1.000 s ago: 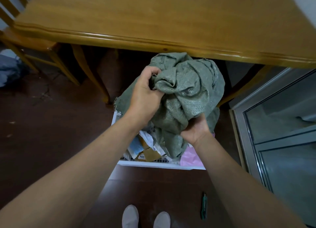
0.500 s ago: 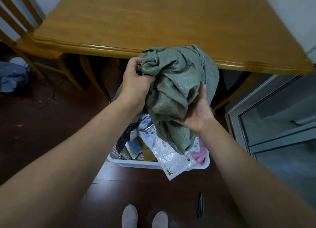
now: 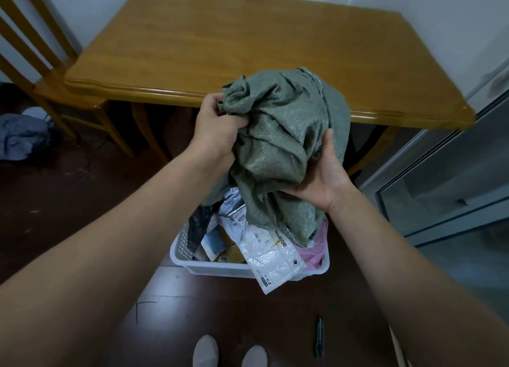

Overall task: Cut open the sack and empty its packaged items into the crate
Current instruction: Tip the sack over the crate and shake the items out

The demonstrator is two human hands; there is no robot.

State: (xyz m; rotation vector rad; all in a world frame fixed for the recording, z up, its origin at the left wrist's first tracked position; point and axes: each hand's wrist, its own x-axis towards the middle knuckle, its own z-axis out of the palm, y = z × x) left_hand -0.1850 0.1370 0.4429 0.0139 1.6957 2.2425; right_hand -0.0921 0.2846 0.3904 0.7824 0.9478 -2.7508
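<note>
A crumpled grey-green woven sack (image 3: pixel 283 135) is bunched up in the air above a white plastic crate (image 3: pixel 192 267) on the floor. My left hand (image 3: pixel 220 129) grips a fold at the sack's upper left. My right hand (image 3: pixel 322 173) cups the sack from below and the right, fingers curled into the fabric. Several packaged items fill the crate: a white plastic mailer (image 3: pixel 264 251) hangs over its front rim, a pink bag (image 3: pixel 316 245) lies at the right, and small boxes (image 3: pixel 217 245) lie at the left. The sack's lower end drapes into the crate.
A wooden table (image 3: pixel 234 49) stands just behind the crate, with a wooden chair (image 3: pixel 49 71) at its left. A green-handled cutter (image 3: pixel 319 336) lies on the dark floor at the front right. A glass door (image 3: pixel 454 187) is at the right. My shoes (image 3: pixel 228 353) are below.
Both hands have lifted the bunched sack higher and gathered it tighter. The white mailer and other packages in the crate have come into view beneath it.
</note>
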